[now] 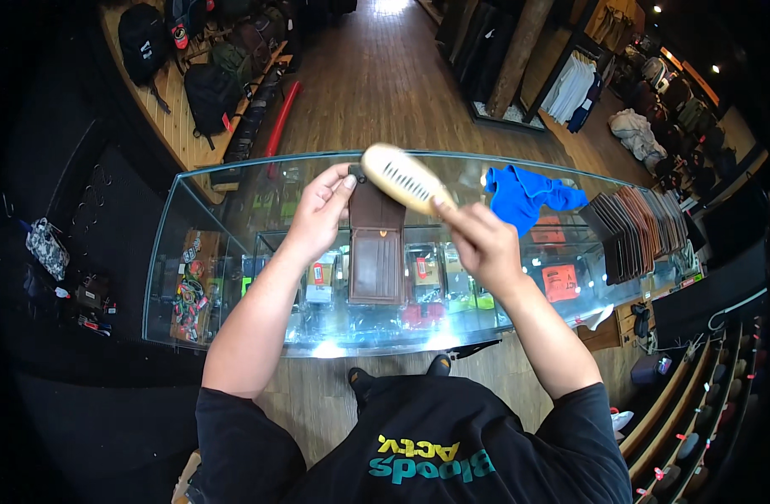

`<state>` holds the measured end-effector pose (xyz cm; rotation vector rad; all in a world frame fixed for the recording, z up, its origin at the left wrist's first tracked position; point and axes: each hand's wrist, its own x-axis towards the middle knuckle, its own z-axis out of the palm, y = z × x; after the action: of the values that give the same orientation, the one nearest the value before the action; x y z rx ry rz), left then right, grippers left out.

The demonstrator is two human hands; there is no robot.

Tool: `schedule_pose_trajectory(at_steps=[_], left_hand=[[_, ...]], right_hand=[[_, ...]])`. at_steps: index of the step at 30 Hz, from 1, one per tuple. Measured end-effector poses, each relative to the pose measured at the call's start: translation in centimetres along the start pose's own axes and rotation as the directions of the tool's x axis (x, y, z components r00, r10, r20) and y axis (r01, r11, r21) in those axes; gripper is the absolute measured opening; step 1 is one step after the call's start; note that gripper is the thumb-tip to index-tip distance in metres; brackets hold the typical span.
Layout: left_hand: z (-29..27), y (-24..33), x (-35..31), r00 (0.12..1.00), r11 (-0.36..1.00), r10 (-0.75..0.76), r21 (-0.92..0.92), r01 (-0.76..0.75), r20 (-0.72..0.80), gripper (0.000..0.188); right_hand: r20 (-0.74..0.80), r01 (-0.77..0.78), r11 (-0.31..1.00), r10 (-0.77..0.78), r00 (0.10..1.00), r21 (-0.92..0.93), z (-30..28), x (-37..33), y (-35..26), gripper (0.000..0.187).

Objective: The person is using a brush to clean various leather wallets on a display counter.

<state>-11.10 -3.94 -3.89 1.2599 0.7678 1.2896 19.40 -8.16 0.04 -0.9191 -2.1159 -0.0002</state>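
A dark brown leather wallet (376,265) hangs unfolded over the glass counter, its card slots facing up. My left hand (322,206) pinches the wallet's upper left corner between thumb and fingers. In my right hand (484,244) is a pale wooden brush (402,178), gripped at its near right end and slanting up to the left. The brush's oval back faces me and covers part of the wallet's upper flap; its bristles are hidden. To the right of the brush, a blue cloth (526,195) lies crumpled on the counter.
The glass display counter (254,168) spans the space before me, with packaged goods and colourful cords inside. Rows of wallets (633,231) stand at its right end. Backpacks (212,97) line a wooden shelf at far left. A wooden post (519,59) rises beyond the counter.
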Motion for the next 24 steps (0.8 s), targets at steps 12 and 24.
schedule_pose_trajectory(at_steps=[12, 24], left_hand=[[-0.6, -0.5, 0.5, 1.0, 0.999, 0.005, 0.051, -0.004, -0.03, 0.03], [-1.2, -0.3, 0.5, 0.999, 0.997, -0.044, 0.062, 0.045, -0.014, 0.03]], right_hand=[[0.474, -0.05, 0.964, -0.083, 0.877, 0.26, -1.8, -0.1, -2.5, 0.027], [0.757, -0.404, 0.731, -0.232, 0.611, 0.55, -4.6, 0.1, -3.5, 0.031]])
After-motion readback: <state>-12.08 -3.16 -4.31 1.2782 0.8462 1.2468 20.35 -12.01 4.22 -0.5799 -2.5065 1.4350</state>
